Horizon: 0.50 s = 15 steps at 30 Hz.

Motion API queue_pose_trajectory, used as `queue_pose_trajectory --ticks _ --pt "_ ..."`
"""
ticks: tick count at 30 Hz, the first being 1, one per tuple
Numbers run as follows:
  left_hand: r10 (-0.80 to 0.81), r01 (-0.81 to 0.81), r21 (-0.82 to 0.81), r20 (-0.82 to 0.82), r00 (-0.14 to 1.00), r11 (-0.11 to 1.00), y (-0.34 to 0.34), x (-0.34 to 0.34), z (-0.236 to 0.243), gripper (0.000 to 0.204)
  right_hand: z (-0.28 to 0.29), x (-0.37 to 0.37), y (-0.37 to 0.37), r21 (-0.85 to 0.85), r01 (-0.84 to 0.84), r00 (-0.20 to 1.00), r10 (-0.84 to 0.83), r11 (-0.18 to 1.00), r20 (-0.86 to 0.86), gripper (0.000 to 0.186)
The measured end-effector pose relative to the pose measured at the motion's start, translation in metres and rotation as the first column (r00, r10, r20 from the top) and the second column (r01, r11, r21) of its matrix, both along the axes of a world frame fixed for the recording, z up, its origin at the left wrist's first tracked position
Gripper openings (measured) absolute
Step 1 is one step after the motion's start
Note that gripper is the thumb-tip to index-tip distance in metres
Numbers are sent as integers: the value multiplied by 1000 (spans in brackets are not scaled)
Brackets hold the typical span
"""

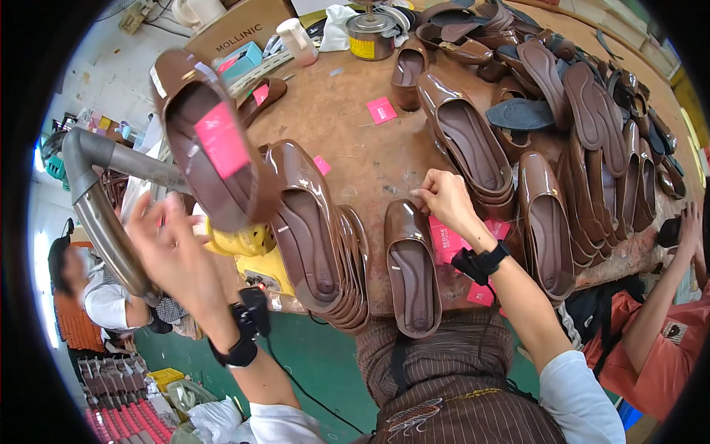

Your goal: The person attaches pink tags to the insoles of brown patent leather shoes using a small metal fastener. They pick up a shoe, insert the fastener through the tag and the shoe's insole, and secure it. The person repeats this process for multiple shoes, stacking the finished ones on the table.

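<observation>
My left hand [174, 251] is at the left, smeared by motion, its fingers apart and nothing visible in them. Just beyond it, a brown slip-on shoe [181, 111] with a pink card [223, 140] in it looms large and slightly blurred; whether the fingers touch it is unclear. My right hand [447, 198] is closed in a pinch above the toe of a single brown shoe [413, 274] at the table's near edge. What the pinch holds is too small to make out. Pink cards [447, 244] lie under my right wrist.
Nested brown shoes [303, 214] stand left of centre, more [466, 133] at the right. Loose shoes and insoles [543, 70] heap at the far right. A metal tube frame [103, 214] rises at the left; a can [370, 37] stands at the back. People are on both sides.
</observation>
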State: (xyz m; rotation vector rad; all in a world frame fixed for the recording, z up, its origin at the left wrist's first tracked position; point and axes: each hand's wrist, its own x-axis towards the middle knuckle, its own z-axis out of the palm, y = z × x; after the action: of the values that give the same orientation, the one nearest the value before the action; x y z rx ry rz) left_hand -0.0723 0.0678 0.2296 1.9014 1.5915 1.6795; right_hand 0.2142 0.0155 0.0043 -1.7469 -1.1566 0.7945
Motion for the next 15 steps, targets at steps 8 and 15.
queue_pose_trajectory --ticks 8,15 --pt "-683 426 -635 -228 694 644 -137 43 -115 32 62 -22 -12 369 165 950 -46 915 -310 18" --pt "-497 287 -669 -141 856 685 -135 75 -194 40 111 -6 -58 323 58 947 50 945 -316 12"
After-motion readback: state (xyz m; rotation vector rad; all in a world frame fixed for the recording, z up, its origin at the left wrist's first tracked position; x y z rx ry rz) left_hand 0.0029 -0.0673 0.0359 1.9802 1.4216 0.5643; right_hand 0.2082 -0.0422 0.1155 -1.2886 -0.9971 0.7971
